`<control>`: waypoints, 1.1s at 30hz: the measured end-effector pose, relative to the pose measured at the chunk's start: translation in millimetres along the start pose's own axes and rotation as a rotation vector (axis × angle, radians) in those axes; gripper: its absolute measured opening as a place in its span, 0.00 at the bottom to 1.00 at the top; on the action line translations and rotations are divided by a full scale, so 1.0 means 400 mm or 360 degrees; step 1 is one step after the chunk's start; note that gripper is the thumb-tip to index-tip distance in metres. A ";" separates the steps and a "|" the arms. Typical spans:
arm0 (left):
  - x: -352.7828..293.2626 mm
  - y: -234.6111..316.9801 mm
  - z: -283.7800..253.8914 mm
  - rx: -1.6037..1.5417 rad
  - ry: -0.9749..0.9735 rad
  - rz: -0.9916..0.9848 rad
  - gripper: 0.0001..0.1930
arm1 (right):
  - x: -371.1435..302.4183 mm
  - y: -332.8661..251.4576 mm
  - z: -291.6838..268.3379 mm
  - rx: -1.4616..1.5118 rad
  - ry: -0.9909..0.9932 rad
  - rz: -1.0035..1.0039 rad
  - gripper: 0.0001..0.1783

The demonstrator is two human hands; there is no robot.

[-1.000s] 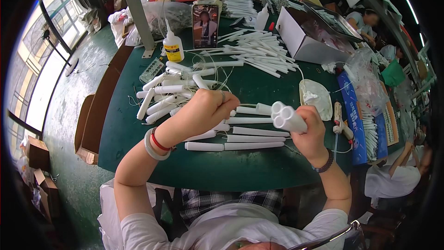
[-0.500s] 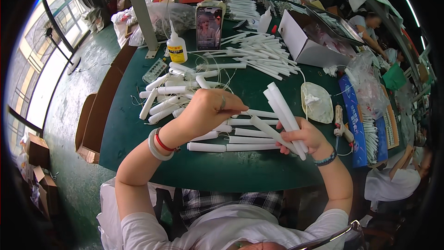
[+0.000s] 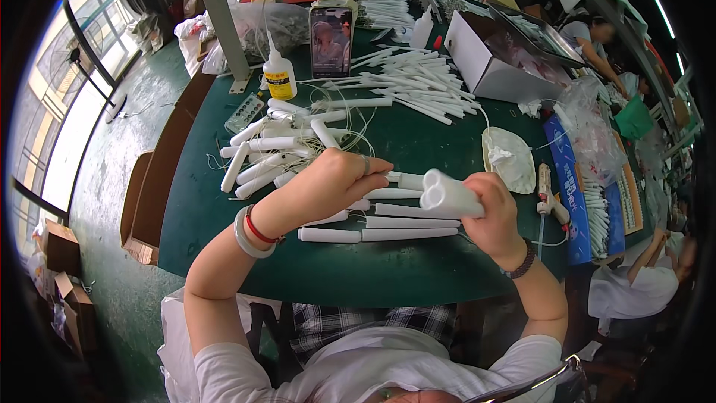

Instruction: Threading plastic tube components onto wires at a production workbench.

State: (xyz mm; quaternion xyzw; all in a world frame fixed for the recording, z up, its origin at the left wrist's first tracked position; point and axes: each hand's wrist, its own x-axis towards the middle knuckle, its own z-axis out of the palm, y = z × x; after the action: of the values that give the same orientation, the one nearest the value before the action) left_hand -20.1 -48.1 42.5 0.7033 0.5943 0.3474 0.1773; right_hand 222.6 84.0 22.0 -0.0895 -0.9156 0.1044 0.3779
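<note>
My right hand [image 3: 494,216] is wrapped round a small bundle of white tubes [image 3: 447,198], their hollow round ends tipped up toward me. To its left, my left hand [image 3: 350,179] has its fingers pressed together just above the table; what is in the pinch, if anything, is hidden. A white stick lies beside those fingertips, partly behind them. Below the hands, several white sticks lie in a row, with a jointed white stick [image 3: 328,235] nearest me. A heap of thicker white tubes [image 3: 257,172] with thin pale wires lies beyond my left forearm.
A glue bottle [image 3: 280,78] and a phone [image 3: 332,45] stand at the back. A pile of white sticks [image 3: 425,86] lies beside a white carton [image 3: 492,67]. On the right are a glue gun [image 3: 547,190], a crumpled-paper dish [image 3: 526,172] and a blue box [image 3: 570,201]. Other people work beyond.
The tubes in my right hand have tilted from lengthwise to ends facing me as that hand turned and rose. My left hand has shifted slightly, fingertips still together.
</note>
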 end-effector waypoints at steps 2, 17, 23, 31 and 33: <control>0.001 0.002 0.003 -0.0037 0.0001 -0.0022 0.11 | -0.005 0.003 0.002 -0.0068 -0.0041 -0.0091 0.23; 0.000 -0.006 0.005 0.0136 -0.0246 0.0062 0.19 | 0.007 -0.017 0.013 0.0192 -0.0137 0.0256 0.19; 0.002 0.000 0.000 0.0213 -0.0336 0.0124 0.17 | 0.006 -0.011 0.002 0.0285 -0.0211 0.0375 0.18; -0.005 -0.008 0.019 0.0378 -0.0354 0.0190 0.18 | 0.013 -0.016 0.007 0.0266 -0.0228 0.0326 0.18; -0.003 -0.006 0.015 0.0357 -0.0326 0.0230 0.19 | 0.014 -0.017 0.013 0.0232 -0.0183 0.0343 0.18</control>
State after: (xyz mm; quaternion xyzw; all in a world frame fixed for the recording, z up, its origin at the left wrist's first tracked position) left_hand -17.5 -47.5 36.5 0.7913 0.5561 0.2172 0.1319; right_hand 214.6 78.3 24.1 -0.1534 -0.9108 0.2154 0.3169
